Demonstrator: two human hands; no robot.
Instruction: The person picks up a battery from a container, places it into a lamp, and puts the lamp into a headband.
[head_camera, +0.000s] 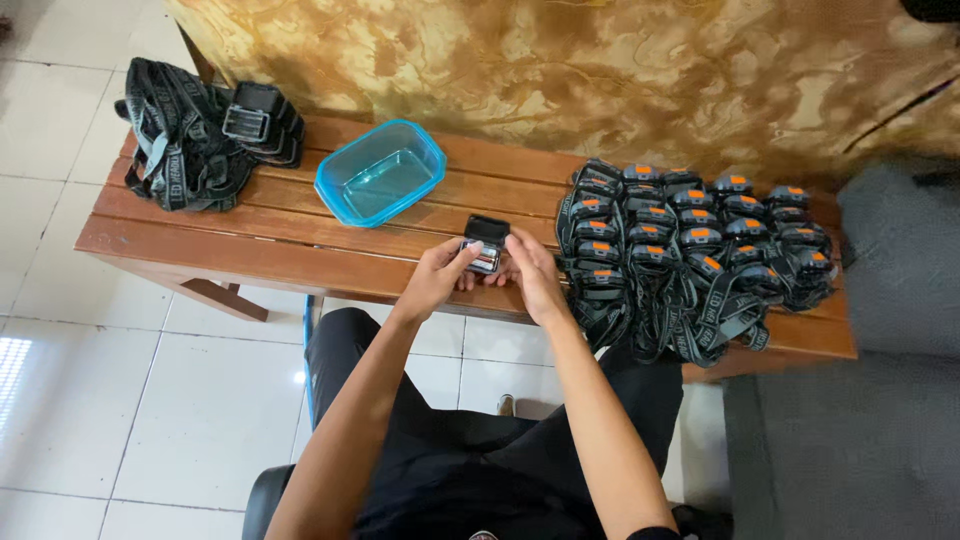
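Note:
Both hands meet over the front edge of a wooden bench (260, 250) and hold one small black headlamp unit (486, 243) with a silvery front and its lid flipped up. My left hand (437, 275) grips its left side, thumb on top. Its right side is pinched by my right hand (528, 272). Right of the hands lies a dense pile of black headlamps with orange buttons and grey straps (690, 250).
A blue see-through plastic tub (380, 172) stands on the bench behind the hands. A heap of grey straps with black lamp housings (205, 135) lies at the bench's left end. White floor tiles lie below, a grey cushion (895, 300) at right.

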